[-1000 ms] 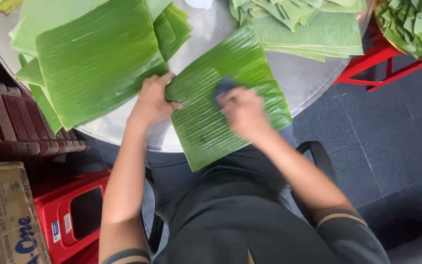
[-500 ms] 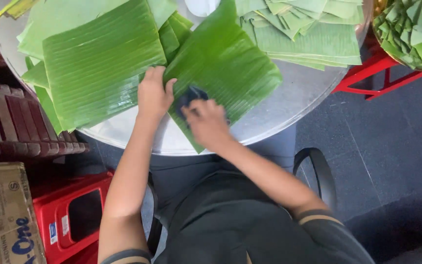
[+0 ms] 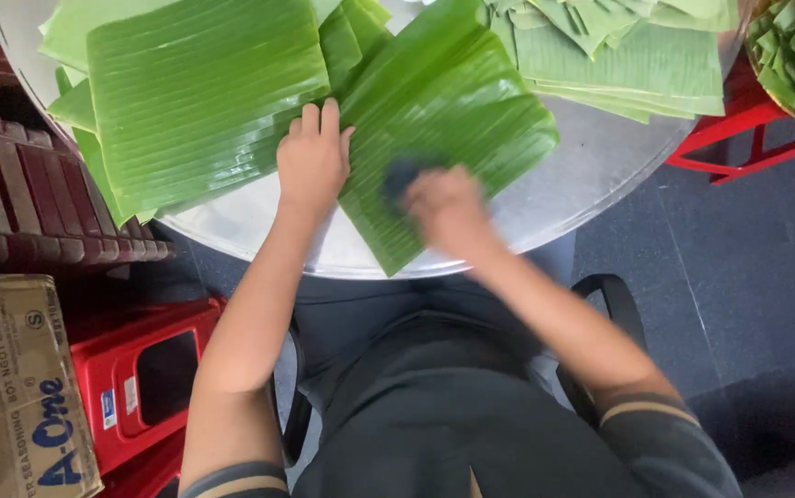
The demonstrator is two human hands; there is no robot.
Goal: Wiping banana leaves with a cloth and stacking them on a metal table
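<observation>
I see my dark short-sleeved shirt, each sleeve cuff banded with a tan stripe, forearms bare.

I see one leaf [image 3: 443,120] on the table [image 3: 591,198], a stack [image 3: 199,101] to its left, another pile [image 3: 618,46] behind right.

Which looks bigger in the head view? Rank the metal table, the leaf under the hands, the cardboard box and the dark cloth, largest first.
1. Metal table, though leaves cover most of it.
2. Leaf under the hands.
3. Cardboard box, cut off by the frame and nearer the camera, so unsure against the leaf.
4. Dark cloth, mostly hidden by the right hand.
</observation>
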